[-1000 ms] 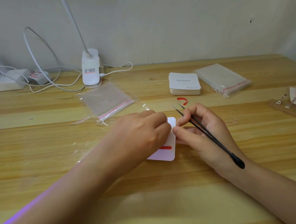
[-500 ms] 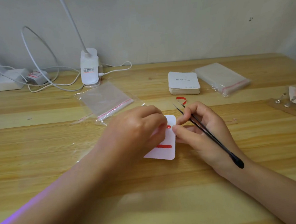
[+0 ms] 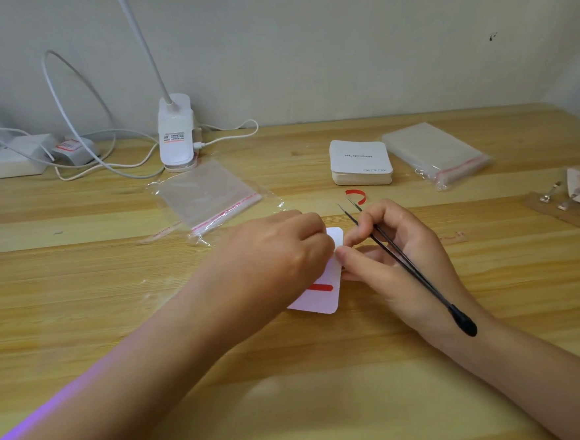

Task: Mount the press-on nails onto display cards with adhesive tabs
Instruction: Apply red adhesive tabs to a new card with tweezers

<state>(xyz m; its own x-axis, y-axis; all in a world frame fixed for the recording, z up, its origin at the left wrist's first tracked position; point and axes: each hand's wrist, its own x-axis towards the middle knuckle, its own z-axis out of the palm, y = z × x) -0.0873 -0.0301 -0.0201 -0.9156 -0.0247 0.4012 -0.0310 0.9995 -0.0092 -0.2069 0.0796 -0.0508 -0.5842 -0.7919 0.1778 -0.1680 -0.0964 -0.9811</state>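
Pale wooden planks of a table [image 3: 328, 389] run up to a plain grey-white wall, and near the table's middle lies a white display card [image 3: 325, 296], most of it hidden under the left hand [image 3: 274, 255]. Only its right edge and near corner show, with one red adhesive strip [image 3: 321, 288] lying flat across it; whether any nail sits on the card cannot be made out. The left hand lies knuckles-up over the card with its fingers curled down, fingertips out of sight, so what they pinch, if anything, cannot be told. The right hand [image 3: 398, 263] rests beside the card's right edge, thumb and forefinger drawn together at that edge, while black tweezers [image 3: 405, 263] lie gripped across it, their two points apart and aimed away, the handle end over the wrist. Just beyond the points lies a curled red strip [image 3: 357, 194]. Farther back stand a stack of white cards [image 3: 360, 160] and a filled clear bag [image 3: 438, 154]; left of these lies another clear bag [image 3: 208, 198] before a white lamp base [image 3: 176, 131] with cables. At the right edge a tan strip carrying small shiny pieces [image 3: 569, 203] is cut off.
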